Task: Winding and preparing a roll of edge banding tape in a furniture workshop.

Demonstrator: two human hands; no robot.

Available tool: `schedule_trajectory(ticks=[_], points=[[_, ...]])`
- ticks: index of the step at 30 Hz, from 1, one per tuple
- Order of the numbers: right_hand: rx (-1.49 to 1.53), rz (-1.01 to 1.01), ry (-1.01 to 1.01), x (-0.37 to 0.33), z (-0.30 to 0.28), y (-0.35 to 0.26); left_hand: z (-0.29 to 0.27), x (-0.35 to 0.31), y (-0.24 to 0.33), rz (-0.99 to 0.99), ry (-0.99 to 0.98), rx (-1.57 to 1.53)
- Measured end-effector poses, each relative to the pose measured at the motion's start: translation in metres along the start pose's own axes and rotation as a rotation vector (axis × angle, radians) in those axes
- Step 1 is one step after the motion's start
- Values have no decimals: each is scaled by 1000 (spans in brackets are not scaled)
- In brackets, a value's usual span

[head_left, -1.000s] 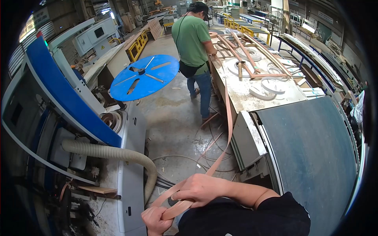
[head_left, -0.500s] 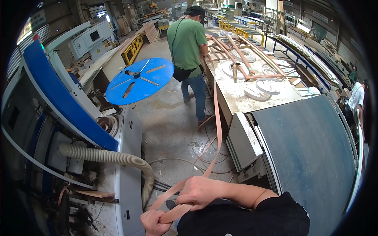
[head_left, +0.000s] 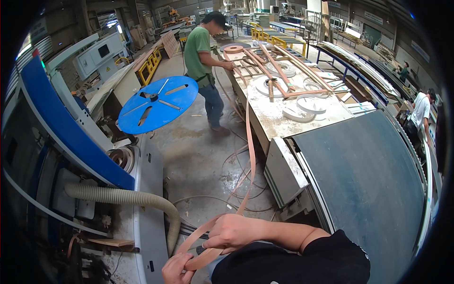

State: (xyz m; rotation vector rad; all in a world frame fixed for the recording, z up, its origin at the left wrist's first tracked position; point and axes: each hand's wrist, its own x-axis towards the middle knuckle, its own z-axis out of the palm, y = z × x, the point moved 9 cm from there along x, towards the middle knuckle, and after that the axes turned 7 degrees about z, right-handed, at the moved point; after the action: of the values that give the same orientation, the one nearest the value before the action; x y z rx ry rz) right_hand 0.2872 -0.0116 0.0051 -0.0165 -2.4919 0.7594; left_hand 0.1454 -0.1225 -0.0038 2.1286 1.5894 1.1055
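Low in the head view, the left hand (head_left: 176, 269) and right hand (head_left: 230, 233) both grasp the pink strip (head_left: 252, 158), looped between them; its length runs up to the bench (head_left: 279, 124), near a co-worker (head_left: 198, 49).

The single head view looks down and forward from above the grip, with the left hand (head_left: 177, 269) and right hand (head_left: 229, 232) close at its lower edge and the worktable (head_left: 276, 124) farther off beyond them, though its dark rim seems too murky to read.
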Motion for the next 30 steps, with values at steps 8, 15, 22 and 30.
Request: schedule_trajectory(ticks=[8,15,22,30], points=[[37,36,40,5,-4,-11,-4,-1,2,-4,-31,65],[-75,38,-77,0,13,-9,-1,-2,-12,-80,-27,-20],[98,34,64,-2,-15,-12,-5,-41,-89,-263,27,-187],[225,-34,114,-2,-31,-16,4,-56,-116,-241,220,-246]])
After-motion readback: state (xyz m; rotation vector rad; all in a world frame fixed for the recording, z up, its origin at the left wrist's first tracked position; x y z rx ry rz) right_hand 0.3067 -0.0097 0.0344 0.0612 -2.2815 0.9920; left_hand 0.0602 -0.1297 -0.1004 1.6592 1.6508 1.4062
